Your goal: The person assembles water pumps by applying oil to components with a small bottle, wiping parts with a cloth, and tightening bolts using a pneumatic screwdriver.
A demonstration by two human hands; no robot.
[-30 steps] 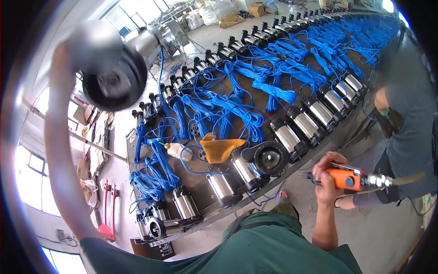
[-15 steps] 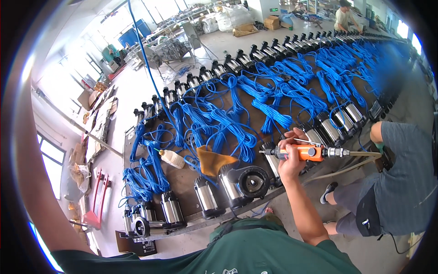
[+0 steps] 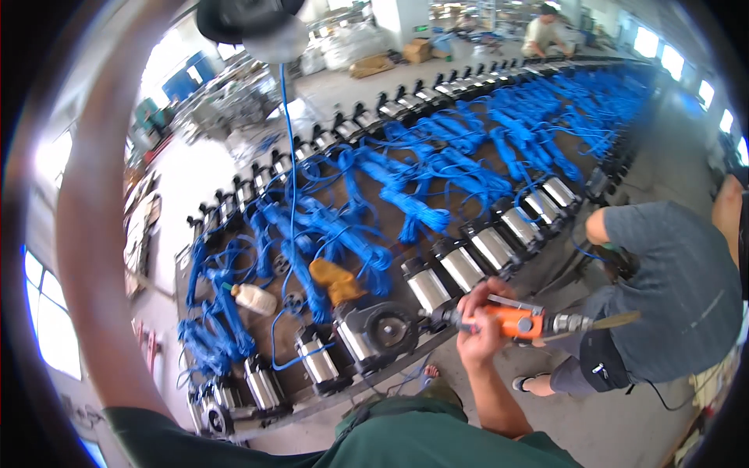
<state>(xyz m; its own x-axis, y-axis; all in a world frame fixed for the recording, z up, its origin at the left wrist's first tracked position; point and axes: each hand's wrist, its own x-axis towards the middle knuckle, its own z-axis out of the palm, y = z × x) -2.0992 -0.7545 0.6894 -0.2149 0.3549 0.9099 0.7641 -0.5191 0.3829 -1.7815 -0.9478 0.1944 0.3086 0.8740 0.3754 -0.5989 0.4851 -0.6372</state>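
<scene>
My right hand (image 3: pixel 481 335) is wrapped round an orange air screwdriver (image 3: pixel 516 322), its dark nose pointing left and a metal hose fitting at its right end. It is over the table's near edge, next to a steel-bodied motor (image 3: pixel 429 287). On the left my raised left forearm (image 3: pixel 97 203) runs up out of the picture; that hand is hidden beyond the top edge. Near the top hangs a blurred motor with a black end (image 3: pixel 238 17), and a blue cable (image 3: pixel 287 148) runs down from it to the table. What holds this motor does not show.
Motors and bundled blue cables (image 3: pixel 343 226) cover the long table. A yellow-brown cloth (image 3: pixel 335 281) and a white squeeze bottle (image 3: pixel 253 299) lie near a motor with a round black end (image 3: pixel 390 329). A person in grey (image 3: pixel 671 288) bends close at right; another (image 3: pixel 542 35) works far off.
The motor with the black end has come into view at the top. The table now appears shifted left, as the view has turned. My right hand still grips the air screwdriver, now slightly lower in the picture.
</scene>
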